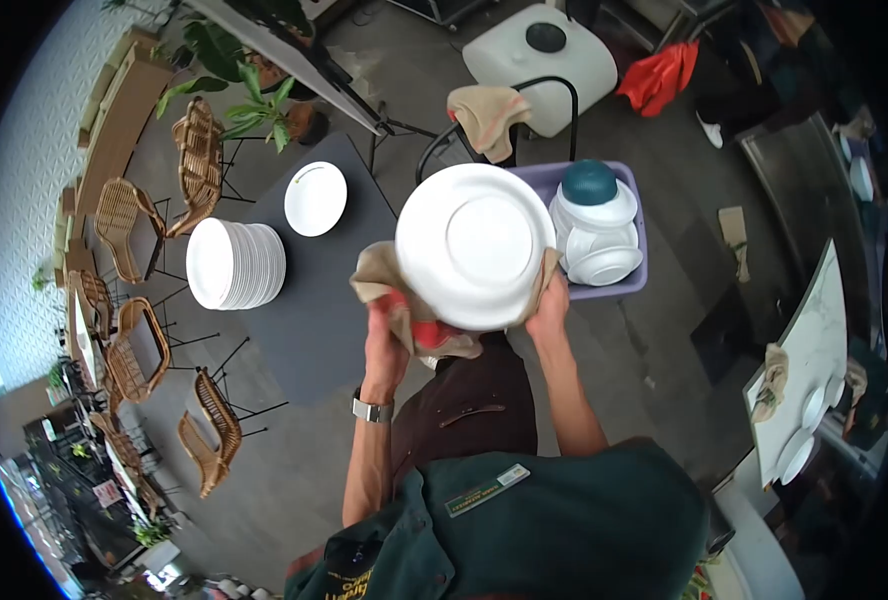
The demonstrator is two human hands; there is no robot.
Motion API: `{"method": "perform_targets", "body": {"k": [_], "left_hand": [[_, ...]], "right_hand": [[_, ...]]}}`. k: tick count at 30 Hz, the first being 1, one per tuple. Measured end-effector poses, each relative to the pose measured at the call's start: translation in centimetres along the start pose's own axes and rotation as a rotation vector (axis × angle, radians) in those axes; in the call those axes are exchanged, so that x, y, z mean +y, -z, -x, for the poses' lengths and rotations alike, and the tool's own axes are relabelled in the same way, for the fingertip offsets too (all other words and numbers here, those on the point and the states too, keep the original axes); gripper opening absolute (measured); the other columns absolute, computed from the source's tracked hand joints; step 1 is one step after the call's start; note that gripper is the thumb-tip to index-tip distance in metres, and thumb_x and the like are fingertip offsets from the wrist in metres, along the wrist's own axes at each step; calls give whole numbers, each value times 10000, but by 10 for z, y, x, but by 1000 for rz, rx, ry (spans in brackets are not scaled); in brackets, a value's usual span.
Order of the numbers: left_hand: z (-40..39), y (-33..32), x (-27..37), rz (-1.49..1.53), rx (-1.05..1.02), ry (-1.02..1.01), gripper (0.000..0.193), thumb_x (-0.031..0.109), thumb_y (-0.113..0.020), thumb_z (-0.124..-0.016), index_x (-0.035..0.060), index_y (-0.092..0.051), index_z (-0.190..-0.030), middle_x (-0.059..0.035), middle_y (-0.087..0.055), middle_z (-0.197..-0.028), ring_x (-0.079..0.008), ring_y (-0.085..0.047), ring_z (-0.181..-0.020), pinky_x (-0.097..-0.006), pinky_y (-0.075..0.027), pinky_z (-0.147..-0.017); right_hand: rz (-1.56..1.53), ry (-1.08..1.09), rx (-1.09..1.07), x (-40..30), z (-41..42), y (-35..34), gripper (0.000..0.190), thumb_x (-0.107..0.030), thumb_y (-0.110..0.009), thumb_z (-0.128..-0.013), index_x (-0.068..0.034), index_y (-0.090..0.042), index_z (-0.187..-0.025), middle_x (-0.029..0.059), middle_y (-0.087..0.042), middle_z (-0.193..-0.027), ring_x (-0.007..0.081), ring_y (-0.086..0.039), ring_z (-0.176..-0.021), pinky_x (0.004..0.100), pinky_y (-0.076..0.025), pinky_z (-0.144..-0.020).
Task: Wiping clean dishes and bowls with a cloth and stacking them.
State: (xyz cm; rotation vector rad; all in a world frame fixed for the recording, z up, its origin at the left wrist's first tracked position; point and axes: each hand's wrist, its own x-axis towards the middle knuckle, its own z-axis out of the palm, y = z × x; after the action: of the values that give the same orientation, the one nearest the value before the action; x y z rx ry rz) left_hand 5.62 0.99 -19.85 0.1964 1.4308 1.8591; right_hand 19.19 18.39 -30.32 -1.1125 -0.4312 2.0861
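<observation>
Both of my hands hold a large white plate (444, 225) in front of me, its foot ring facing up. Between my left hand (386, 349) and the plate is a beige cloth (381, 271) with a red stripe. My right hand (550, 307) grips the plate's lower right edge through part of a cloth. To the left, a tall stack of white plates (237, 265) stands on a dark table (305, 322). A single white plate (316, 199) lies behind the stack. Just right of the held plate is a purple tub (641, 225) with several white dishes (601, 244) and a dark teal bowl (589, 182).
A beige cloth (489, 116) hangs over a black chair frame (573, 97) beyond the plate. Rattan chairs (128, 229) and potted plants (264, 112) stand left. At right, a marble-look table (804, 352) carries bowls and a cloth; a person (744, 105) stands farther off.
</observation>
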Motion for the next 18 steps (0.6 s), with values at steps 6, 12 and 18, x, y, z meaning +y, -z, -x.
{"method": "perform_targets", "body": {"k": [6,12,18], "left_hand": [[20,48,40,504,-365,-41,419,232,-423,-892,-54,-542,-1174,-69,-588,-963,-172,-537,-905,-307,-417,-821],[56,74,128,-382,135,-641,398,150,-496,-824,-53,-546,-1163,-93,-585,-910,-230,-541,-875,-329,-436,-790],[55,56,133,-1205,330,-913,437,124,-588,-781,-38,-534,-1183,-130,-574,-920,-294,-539,-893,-365,-446,-805]], "right_hand": [[-72,126,-224,-47,50,-62,405,-301,-406,-1005,-18,-491,-1282,100,-576,-1235,220,-579,-1105,362,-489,-931],[-146,189,-326,-72,95,-111,421,-323,-372,-1014,-18,-481,-1283,114,-569,-1243,229,-582,-1109,363,-489,-945],[-18,239,-514,-29,115,-134,400,-314,-401,-1008,-14,-519,-1245,95,-588,-1221,208,-577,-1113,349,-480,-950]]}}
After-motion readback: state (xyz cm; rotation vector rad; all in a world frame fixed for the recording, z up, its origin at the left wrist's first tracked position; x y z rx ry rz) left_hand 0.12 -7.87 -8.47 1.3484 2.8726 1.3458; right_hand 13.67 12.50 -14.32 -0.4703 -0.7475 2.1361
